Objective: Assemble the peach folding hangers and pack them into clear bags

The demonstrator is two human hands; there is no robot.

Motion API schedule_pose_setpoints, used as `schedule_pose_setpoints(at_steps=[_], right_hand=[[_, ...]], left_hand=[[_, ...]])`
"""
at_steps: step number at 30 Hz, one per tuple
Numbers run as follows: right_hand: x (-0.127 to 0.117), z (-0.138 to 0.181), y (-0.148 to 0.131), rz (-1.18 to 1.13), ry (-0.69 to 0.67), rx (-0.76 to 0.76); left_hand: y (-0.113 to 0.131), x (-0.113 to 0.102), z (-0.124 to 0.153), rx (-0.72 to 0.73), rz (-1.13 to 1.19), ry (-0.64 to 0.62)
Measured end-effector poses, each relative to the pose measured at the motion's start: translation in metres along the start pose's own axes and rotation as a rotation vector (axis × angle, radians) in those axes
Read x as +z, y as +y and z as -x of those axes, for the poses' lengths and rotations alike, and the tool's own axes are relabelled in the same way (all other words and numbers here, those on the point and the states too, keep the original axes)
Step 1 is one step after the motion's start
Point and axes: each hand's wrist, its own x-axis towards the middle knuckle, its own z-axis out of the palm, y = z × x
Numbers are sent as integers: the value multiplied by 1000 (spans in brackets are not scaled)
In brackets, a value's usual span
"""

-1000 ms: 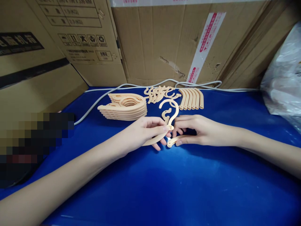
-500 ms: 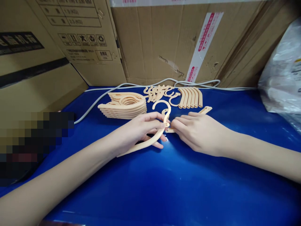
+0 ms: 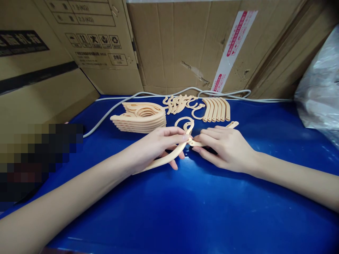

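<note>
My left hand (image 3: 160, 141) pinches a cream plastic hanger arm (image 3: 169, 158) where it meets a curved hanger hook (image 3: 192, 124). The arm's far end slopes down under my palm. In my right hand (image 3: 229, 146) is a second hanger arm (image 3: 197, 143), its tip sticking out past my knuckles. The near end of that arm, with a small hole, lies against or very close to the joint under my left fingertips; I cannot tell whether they interlock. Both hands are low over the blue table.
Behind my left hand sits a stack of folded hangers (image 3: 139, 123). Loose hooks (image 3: 180, 105) lie in a pile beside a row of hanger arms (image 3: 215, 111). A white cable (image 3: 106, 114) runs along the cardboard boxes (image 3: 169, 46). Plastic wrapping (image 3: 320, 84) stands at right.
My right hand has raised its hanger arm's end up to the joint at my left fingertips. The hook has tilted back and lower. The view has shifted slightly.
</note>
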Motion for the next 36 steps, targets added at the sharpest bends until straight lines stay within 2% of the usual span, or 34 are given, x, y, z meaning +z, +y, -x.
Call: schedule_pose_setpoints(at_steps=[8, 15, 36], right_hand=[[3, 1, 5, -50, 9, 38], [1, 3, 2, 30, 70, -16], [-3, 1, -3, 248, 109, -128]], left_hand=[[0, -3, -2, -1, 44, -30], [1, -2, 1, 50, 1, -47], [2, 4, -2, 124, -75, 34]])
